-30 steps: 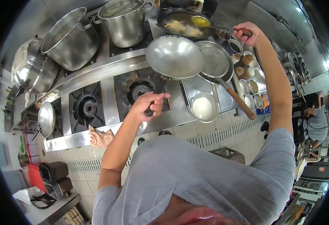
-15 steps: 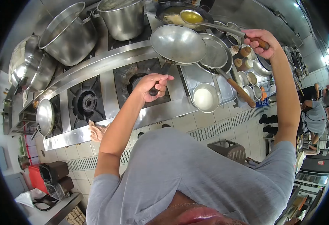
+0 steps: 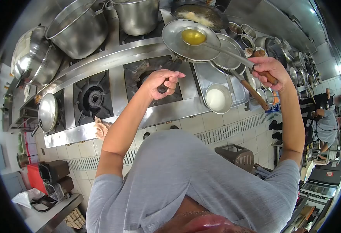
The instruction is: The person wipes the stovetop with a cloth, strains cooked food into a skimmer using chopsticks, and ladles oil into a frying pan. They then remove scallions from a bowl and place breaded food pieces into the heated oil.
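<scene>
My left hand (image 3: 166,83) is closed around the dark handle of a steel wok (image 3: 174,46), index finger pointing out. The wok is lifted over the back of the stove. In my right hand (image 3: 269,72), closed on its wooden handle, is a ladle (image 3: 236,58) whose bowl holds yellow oil (image 3: 194,37). That bowl is above the wok's inside; I cannot tell whether it touches the metal. Behind it stands a dark wok (image 3: 201,16) with oil and pale foam. A round strainer (image 3: 228,52) with a wooden handle lies right of the steel wok.
A pot of white contents (image 3: 218,99) stands on a steel tray (image 3: 238,93). Large stockpots (image 3: 77,33) line the back left. A burner (image 3: 94,99) and a small pan (image 3: 48,112) are at left. Several seasoning containers (image 3: 248,31) sit right. Another person (image 3: 326,124) stands far right.
My right hand has brought the oil-filled ladle from over the dark wok down and nearer, over the steel wok. My left hand keeps its hold on the wok handle.
</scene>
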The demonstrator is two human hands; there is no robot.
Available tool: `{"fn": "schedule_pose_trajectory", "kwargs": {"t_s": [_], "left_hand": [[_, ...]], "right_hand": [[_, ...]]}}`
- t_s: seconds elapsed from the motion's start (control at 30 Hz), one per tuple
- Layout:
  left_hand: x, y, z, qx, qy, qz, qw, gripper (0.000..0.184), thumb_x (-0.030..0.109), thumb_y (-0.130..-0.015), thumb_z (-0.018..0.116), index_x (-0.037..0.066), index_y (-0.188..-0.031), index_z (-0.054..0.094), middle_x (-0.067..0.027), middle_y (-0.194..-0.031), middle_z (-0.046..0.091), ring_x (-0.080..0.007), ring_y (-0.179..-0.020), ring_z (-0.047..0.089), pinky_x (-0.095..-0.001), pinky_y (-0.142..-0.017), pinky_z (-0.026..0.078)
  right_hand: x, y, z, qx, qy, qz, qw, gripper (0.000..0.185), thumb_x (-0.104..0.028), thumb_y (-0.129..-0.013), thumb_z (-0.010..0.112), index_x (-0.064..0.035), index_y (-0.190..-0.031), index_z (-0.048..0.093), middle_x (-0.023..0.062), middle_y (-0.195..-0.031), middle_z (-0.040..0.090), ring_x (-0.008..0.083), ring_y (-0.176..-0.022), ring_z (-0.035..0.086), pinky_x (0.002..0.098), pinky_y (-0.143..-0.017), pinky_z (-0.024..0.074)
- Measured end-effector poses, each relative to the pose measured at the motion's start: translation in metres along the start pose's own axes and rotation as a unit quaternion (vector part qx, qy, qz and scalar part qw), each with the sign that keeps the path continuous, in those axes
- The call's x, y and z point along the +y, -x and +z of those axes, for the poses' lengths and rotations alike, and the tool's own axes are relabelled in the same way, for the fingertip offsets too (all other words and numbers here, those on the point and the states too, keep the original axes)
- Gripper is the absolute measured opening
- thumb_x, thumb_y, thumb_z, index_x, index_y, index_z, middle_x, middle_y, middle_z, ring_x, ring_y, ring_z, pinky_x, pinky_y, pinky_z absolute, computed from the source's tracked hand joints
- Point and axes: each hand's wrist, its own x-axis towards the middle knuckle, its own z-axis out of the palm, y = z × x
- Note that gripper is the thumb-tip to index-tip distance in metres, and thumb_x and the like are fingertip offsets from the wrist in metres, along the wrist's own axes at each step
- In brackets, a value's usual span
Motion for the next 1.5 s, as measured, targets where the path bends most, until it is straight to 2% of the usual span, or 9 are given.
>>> {"fn": "schedule_pose_trajectory", "kwargs": {"t_s": [0.17, 0.5, 0.6, 0.7, 0.9, 1.0, 1.23, 1.4, 1.5], "left_hand": [[0.001, 0.006, -0.003, 0.002, 0.000, 0.001, 1.000, 0.027, 0.015, -0.098, 0.060, -0.005, -0.116, 0.057, 0.0067, -0.066, 0.052, -0.0031, -0.049, 0.043, -0.0241, -0.045, 0.032], [0.001, 0.006, -0.012, 0.012, -0.012, 0.002, 1.000, 0.035, 0.017, -0.098, 0.061, -0.005, -0.124, 0.053, 0.0069, -0.066, 0.046, -0.0028, -0.048, 0.039, -0.0240, -0.042, 0.033], [0.001, 0.005, -0.012, 0.016, -0.008, 0.002, 1.000, 0.034, 0.017, -0.099, 0.061, -0.006, -0.124, 0.053, 0.0068, -0.066, 0.046, -0.0029, -0.048, 0.039, -0.0239, -0.042, 0.032], [0.002, 0.005, -0.011, 0.018, -0.013, 0.007, 1.000, 0.034, 0.016, -0.099, 0.060, -0.006, -0.124, 0.053, 0.0068, -0.066, 0.046, -0.0029, -0.048, 0.039, -0.0239, -0.042, 0.032], [0.004, 0.001, -0.011, 0.022, -0.010, 0.012, 1.000, 0.033, 0.016, -0.098, 0.060, -0.006, -0.122, 0.055, 0.0073, -0.066, 0.046, -0.0029, -0.048, 0.038, -0.0238, -0.043, 0.032], [0.005, -0.001, -0.011, 0.028, -0.005, 0.013, 1.000, 0.033, 0.016, -0.098, 0.061, -0.006, -0.122, 0.055, 0.0073, -0.066, 0.047, -0.0029, -0.048, 0.038, -0.0238, -0.042, 0.032], [0.008, -0.005, -0.008, 0.034, -0.013, 0.022, 0.999, 0.033, 0.017, -0.096, 0.064, -0.004, -0.120, 0.057, 0.0073, -0.065, 0.046, -0.0026, -0.047, 0.039, -0.0233, -0.042, 0.033], [0.008, -0.006, 0.001, 0.048, -0.016, 0.035, 0.998, 0.034, 0.018, -0.096, 0.065, -0.004, -0.120, 0.057, 0.0073, -0.065, 0.046, -0.0022, -0.047, 0.039, -0.0224, -0.042, 0.032], [0.008, -0.007, 0.002, 0.052, -0.020, 0.035, 0.998, 0.035, 0.019, -0.096, 0.065, -0.004, -0.120, 0.057, 0.0073, -0.065, 0.046, -0.0023, -0.046, 0.039, -0.0226, -0.042, 0.033]], "right_hand": [[0.011, 0.006, 0.012, 0.015, 0.051, -0.005, 0.999, 0.047, 0.002, -0.087, 0.061, 0.0054, -0.134, 0.054, 0.0092, -0.075, 0.065, 0.0087, -0.047, 0.055, 0.0197, -0.034, 0.0356], [0.020, 0.014, 0.030, 0.039, 0.139, -0.046, 0.988, 0.060, 0.005, -0.081, 0.062, 0.0116, -0.139, 0.047, 0.0092, -0.072, 0.063, 0.0104, -0.047, 0.051, 0.0240, -0.047, 0.0392], [0.024, 0.017, 0.036, 0.057, 0.212, -0.081, 0.972, 0.056, 0.005, -0.078, 0.059, 0.0087, -0.134, 0.056, 0.0013, -0.064, 0.058, 0.0075, -0.044, 0.048, 0.0209, -0.044, 0.0370], [0.022, 0.016, 0.030, 0.038, 0.269, -0.081, 0.959, 0.058, 0.003, -0.081, 0.062, 0.0077, -0.138, 0.051, 0.0019, -0.065, 0.059, 0.0088, -0.049, 0.051, 0.0246, -0.048, 0.0391], [0.023, 0.014, 0.023, 0.109, 0.396, -0.145, 0.900, 0.057, 0.001, -0.080, 0.064, 0.0033, -0.136, 0.057, 0.0019, -0.067, 0.058, 0.0081, -0.049, 0.048, 0.0257, -0.048, 0.0396], [0.018, 0.010, 0.018, 0.129, 0.361, -0.150, 0.911, 0.060, 0.008, -0.079, 0.060, 0.0034, -0.139, 0.055, -0.0020, -0.062, 0.051, 0.0047, -0.048, 0.043, 0.0234, -0.046, 0.0345], [-0.006, -0.021, -0.036, 0.056, 0.103, -0.138, 0.984, 0.052, 0.002, -0.084, 0.062, 0.0060, -0.135, 0.055, 0.0066, -0.075, 0.061, 0.0082, -0.048, 0.051, 0.0216, -0.045, 0.0382], [-0.034, -0.060, -0.058, 0.075, 0.048, -0.141, 0.986, 0.052, 0.002, -0.085, 0.062, 0.0067, -0.136, 0.054, 0.0062, -0.075, 0.062, 0.0076, -0.048, 0.050, 0.0225, -0.044, 0.0381], [-0.045, -0.110, -0.073, 0.122, 0.125, -0.180, 0.968, 0.042, 0.001, -0.082, 0.062, 0.0055, -0.125, 0.062, 0.0043, -0.068, 0.060, 0.0087, -0.047, 0.050, 0.0252, -0.043, 0.0371]]}}
